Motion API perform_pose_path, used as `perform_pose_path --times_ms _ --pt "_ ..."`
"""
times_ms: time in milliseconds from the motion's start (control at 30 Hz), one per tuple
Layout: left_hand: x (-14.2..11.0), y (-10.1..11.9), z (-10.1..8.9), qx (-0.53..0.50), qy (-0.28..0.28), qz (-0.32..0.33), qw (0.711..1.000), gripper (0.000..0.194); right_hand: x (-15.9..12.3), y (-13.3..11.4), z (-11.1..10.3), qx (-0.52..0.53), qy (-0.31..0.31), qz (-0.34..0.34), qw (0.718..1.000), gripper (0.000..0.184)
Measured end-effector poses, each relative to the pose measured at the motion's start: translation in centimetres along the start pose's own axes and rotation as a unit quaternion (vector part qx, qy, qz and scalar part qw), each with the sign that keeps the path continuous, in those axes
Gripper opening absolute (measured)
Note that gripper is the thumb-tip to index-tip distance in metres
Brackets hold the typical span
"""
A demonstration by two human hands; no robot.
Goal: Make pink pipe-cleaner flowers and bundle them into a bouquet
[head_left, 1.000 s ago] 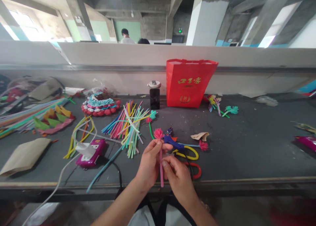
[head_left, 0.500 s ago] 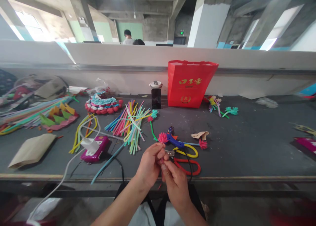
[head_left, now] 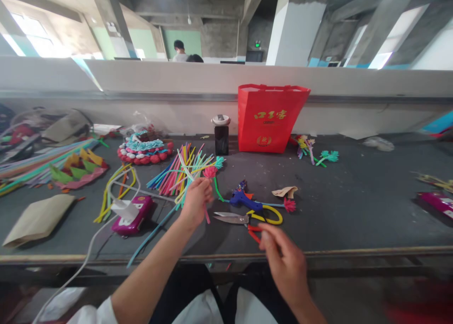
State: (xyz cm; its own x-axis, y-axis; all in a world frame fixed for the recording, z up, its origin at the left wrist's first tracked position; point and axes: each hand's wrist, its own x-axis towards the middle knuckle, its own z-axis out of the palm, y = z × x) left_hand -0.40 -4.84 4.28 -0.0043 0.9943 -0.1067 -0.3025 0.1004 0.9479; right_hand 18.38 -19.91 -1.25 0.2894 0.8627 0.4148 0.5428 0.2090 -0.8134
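Observation:
Pinched in my left hand (head_left: 197,201) is a pink flower (head_left: 210,172) of fuzzy craft stems, its bloom above the fingers and a pink stem hanging below. My right hand (head_left: 285,258) is closed at the red handle of the scissors (head_left: 231,218), its thumb and index finger close together there. Part of that handle is hidden behind the hand. The scissors lie on the table with parted blades and one yellow handle. Just behind them rests a blue glue gun (head_left: 244,200). Another pink flower (head_left: 289,205) on a blue stem lies beside it.
Cut craft stems (head_left: 177,173) lie in a pile at left centre. A magenta power box (head_left: 136,216) with a white plug and cable sits left. A dark bottle (head_left: 222,139) and a red bag (head_left: 271,119) stand at the back. Turquoise flowers (head_left: 329,156) lie at right.
My hands have come apart. The left hand has moved up and left with the pink flower; the right has moved right to the scissors' red handle. The view has shifted slightly.

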Motion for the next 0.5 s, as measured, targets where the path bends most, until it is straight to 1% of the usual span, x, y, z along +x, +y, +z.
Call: perform_pose_path --times_ms 100,167,233,300,333,433,500 --pt "2.9 -0.8 -0.6 0.053 0.015 0.011 0.998 0.018 3.4 1.8 -3.1 -0.071 0.091 0.02 0.993 0.035" --pt "4.6 -1.4 -0.7 0.092 0.034 0.032 0.995 0.016 5.6 3.2 -4.8 -0.111 0.136 0.026 0.984 0.042" --pt "5.8 -2.1 -0.8 0.133 0.054 0.054 0.988 0.013 7.6 4.5 -5.9 -0.147 0.161 0.036 0.975 0.053" --pt "6.5 -2.9 -0.8 0.171 0.069 0.071 0.98 0.007 9.3 5.4 -6.3 -0.193 0.153 0.079 0.966 0.062" --pt "6.7 -3.3 -0.9 0.189 0.073 0.08 0.976 0.007 10.0 5.7 -6.3 -0.219 0.135 0.109 0.96 0.064" --pt "6.8 -4.3 -1.1 0.242 0.075 0.106 0.962 0.014 12.1 6.0 -5.3 -0.279 0.075 0.186 0.939 0.07" --pt "6.8 -4.7 -1.5 0.277 0.068 0.125 0.95 0.015 13.3 6.0 -4.5 -0.294 0.053 0.205 0.932 0.07"
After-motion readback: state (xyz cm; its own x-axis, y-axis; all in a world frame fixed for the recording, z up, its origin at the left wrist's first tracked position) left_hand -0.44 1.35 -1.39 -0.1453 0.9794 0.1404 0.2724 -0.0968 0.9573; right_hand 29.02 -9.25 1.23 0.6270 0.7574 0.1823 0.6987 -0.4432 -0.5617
